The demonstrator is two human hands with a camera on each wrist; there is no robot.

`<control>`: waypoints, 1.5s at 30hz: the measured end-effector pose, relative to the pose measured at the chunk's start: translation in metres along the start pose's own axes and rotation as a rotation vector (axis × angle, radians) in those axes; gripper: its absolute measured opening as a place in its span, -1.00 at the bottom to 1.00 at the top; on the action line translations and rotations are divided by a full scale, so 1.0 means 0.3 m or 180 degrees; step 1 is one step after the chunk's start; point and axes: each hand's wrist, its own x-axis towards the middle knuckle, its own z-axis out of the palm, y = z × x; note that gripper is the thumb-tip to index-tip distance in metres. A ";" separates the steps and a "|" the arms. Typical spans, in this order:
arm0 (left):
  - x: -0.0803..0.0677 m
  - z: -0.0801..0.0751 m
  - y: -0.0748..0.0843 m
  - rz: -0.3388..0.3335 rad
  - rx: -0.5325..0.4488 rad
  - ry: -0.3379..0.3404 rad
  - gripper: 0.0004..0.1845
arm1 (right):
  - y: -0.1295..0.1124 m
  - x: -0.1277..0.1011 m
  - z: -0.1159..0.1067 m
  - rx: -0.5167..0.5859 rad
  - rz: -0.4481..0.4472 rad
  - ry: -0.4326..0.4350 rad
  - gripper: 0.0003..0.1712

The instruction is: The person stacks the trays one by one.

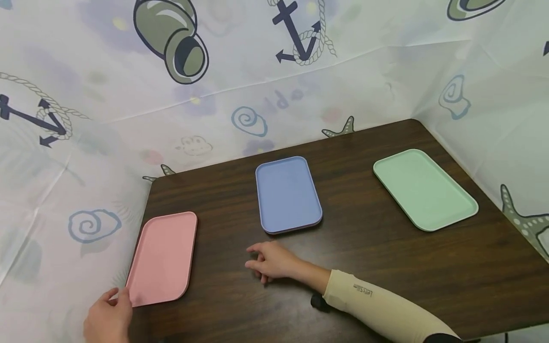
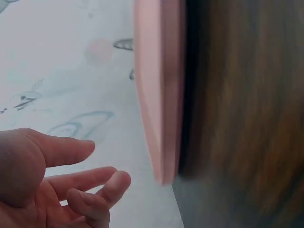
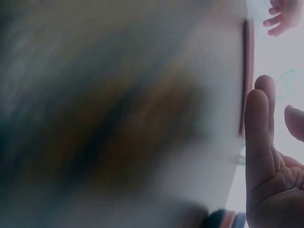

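Note:
A pink tray [image 1: 165, 257] lies at the left end of the dark wooden table. By its near left corner is my left hand [image 1: 109, 317]; the left wrist view has the thumb and loosely bent fingers [image 2: 114, 185] apart from the tray's rim, with nothing between them. My right hand [image 1: 274, 261] hovers over the table just in front of a blue tray [image 1: 288, 194], its fingers relaxed and holding nothing. A thin darker rim shows beneath the blue tray's near edge. In the right wrist view, the right hand's fingers [image 3: 258, 118] extend upward, with the pink tray's edge beyond them.
A green tray [image 1: 424, 190] lies toward the table's right side. Patterned white cloth [image 1: 240, 57] hangs behind the table [image 1: 351, 200] and along both sides. A small black object [image 1: 319, 302] sits under the right wrist, beside the beige sleeve [image 1: 377, 300].

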 end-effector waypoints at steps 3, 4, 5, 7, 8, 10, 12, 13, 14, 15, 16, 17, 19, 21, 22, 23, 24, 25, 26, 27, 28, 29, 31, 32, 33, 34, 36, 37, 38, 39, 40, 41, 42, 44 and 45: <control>0.022 -0.009 -0.033 -0.0020 0.0238 -0.0122 -0.40 | 0.001 0.016 0.032 0.0135 0.0031 -0.0068 -0.39; 0.029 -0.011 -0.042 -0.0013 0.0311 -0.0180 -0.38 | 0.000 0.019 0.041 0.0189 0.0041 -0.0096 -0.38; 0.036 -0.012 -0.046 -0.0004 0.0405 -0.0249 -0.37 | -0.001 0.023 0.050 0.0238 0.0048 -0.0111 -0.37; 0.048 -0.012 -0.055 0.0041 0.0541 -0.0387 -0.34 | -0.003 0.031 0.067 0.0327 0.0076 -0.0134 -0.36; 0.054 -0.010 -0.057 0.0062 0.0591 -0.0452 -0.33 | -0.004 0.034 0.075 0.0365 0.0088 -0.0140 -0.36; 0.061 -0.006 -0.060 0.0094 0.0673 -0.0574 -0.32 | -0.004 0.041 0.089 0.0422 0.0110 -0.0142 -0.36; 0.066 0.002 -0.063 0.0107 0.0701 -0.0638 -0.34 | -0.001 0.047 0.104 0.0495 0.0131 -0.0151 -0.36; 0.066 0.006 -0.066 0.0101 0.0709 -0.0651 -0.34 | 0.001 0.050 0.110 0.0544 0.0144 -0.0155 -0.36; 0.067 0.010 -0.068 0.0094 0.0708 -0.0651 -0.35 | 0.004 0.052 0.115 0.0581 0.0160 -0.0163 -0.37; 0.067 0.013 -0.070 0.0094 0.0694 -0.0627 -0.36 | 0.005 0.053 0.120 0.0620 0.0175 -0.0172 -0.37; 0.067 0.017 -0.071 0.0103 0.0682 -0.0591 -0.37 | 0.007 0.054 0.123 0.0668 0.0186 -0.0176 -0.37; 0.068 0.021 -0.071 0.0114 0.0664 -0.0559 -0.38 | 0.009 0.055 0.126 0.0699 0.0198 -0.0177 -0.37; 0.071 0.027 -0.073 0.0139 0.0622 -0.0484 -0.41 | 0.009 0.055 0.126 0.0734 0.0202 -0.0176 -0.37; 0.074 0.032 -0.076 0.0143 0.0584 -0.0448 -0.43 | 0.008 0.056 0.125 0.0721 0.0188 -0.0184 -0.37; 0.075 0.034 -0.078 0.0128 0.0574 -0.0457 -0.44 | 0.008 0.057 0.124 0.0710 0.0185 -0.0187 -0.37; 0.076 0.036 -0.079 0.0107 0.0564 -0.0476 -0.45 | 0.007 0.058 0.123 0.0699 0.0183 -0.0186 -0.37; 0.077 0.038 -0.081 0.0089 0.0559 -0.0490 -0.46 | 0.006 0.058 0.122 0.0691 0.0184 -0.0190 -0.37; 0.077 0.040 -0.082 0.0070 0.0560 -0.0513 -0.47 | 0.005 0.058 0.121 0.0680 0.0189 -0.0196 -0.37; 0.077 0.042 -0.083 0.0059 0.0559 -0.0535 -0.47 | 0.005 0.059 0.121 0.0670 0.0195 -0.0200 -0.37; 0.075 0.045 -0.084 0.0074 0.0546 -0.0547 -0.48 | 0.004 0.060 0.121 0.0659 0.0202 -0.0205 -0.36; 0.072 0.048 -0.083 0.0096 0.0525 -0.0560 -0.48 | 0.002 0.061 0.121 0.0650 0.0207 -0.0212 -0.36; 0.067 0.053 -0.082 0.0148 0.0488 -0.0561 -0.48 | 0.000 0.063 0.121 0.0644 0.0210 -0.0219 -0.36; 0.051 0.064 -0.078 0.0286 0.0373 -0.0538 -0.49 | -0.004 0.070 0.123 0.0640 0.0214 -0.0240 -0.37; 0.040 0.070 -0.074 0.0357 0.0306 -0.0529 -0.49 | -0.006 0.073 0.125 0.0641 0.0215 -0.0248 -0.37; 0.026 0.077 -0.068 0.0414 0.0219 -0.0514 -0.49 | -0.008 0.077 0.127 0.0646 0.0216 -0.0257 -0.38; 0.012 0.084 -0.060 0.0428 0.0136 -0.0508 -0.50 | -0.010 0.081 0.129 0.0661 0.0220 -0.0259 -0.40; -0.020 0.099 -0.040 0.0395 -0.0055 -0.0525 -0.50 | -0.012 0.088 0.134 0.0707 0.0240 -0.0254 -0.42; -0.037 0.106 -0.028 0.0336 -0.0150 -0.0553 -0.50 | -0.012 0.092 0.137 0.0736 0.0248 -0.0257 -0.43; -0.053 0.114 -0.015 0.0279 -0.0260 -0.0591 -0.49 | -0.012 0.096 0.140 0.0769 0.0263 -0.0255 -0.45; -0.069 0.121 -0.004 0.0230 -0.0390 -0.0635 -0.49 | -0.012 0.101 0.143 0.0806 0.0284 -0.0245 -0.46; -0.084 0.129 0.007 0.0195 -0.0512 -0.0698 -0.48 | -0.011 0.105 0.146 0.0846 0.0304 -0.0234 -0.46; -0.098 0.136 0.016 0.0181 -0.0660 -0.0770 -0.48 | -0.011 0.110 0.149 0.0887 0.0322 -0.0228 -0.46; -0.111 0.142 0.024 0.0163 -0.0793 -0.0846 -0.48 | -0.012 0.115 0.152 0.0934 0.0344 -0.0218 -0.46; -0.137 0.155 0.037 0.0159 -0.1074 -0.1012 -0.48 | -0.014 0.124 0.157 0.1005 0.0382 -0.0187 -0.44; -0.148 0.160 0.042 0.0133 -0.1206 -0.1102 -0.48 | -0.016 0.127 0.158 0.1046 0.0401 -0.0161 -0.43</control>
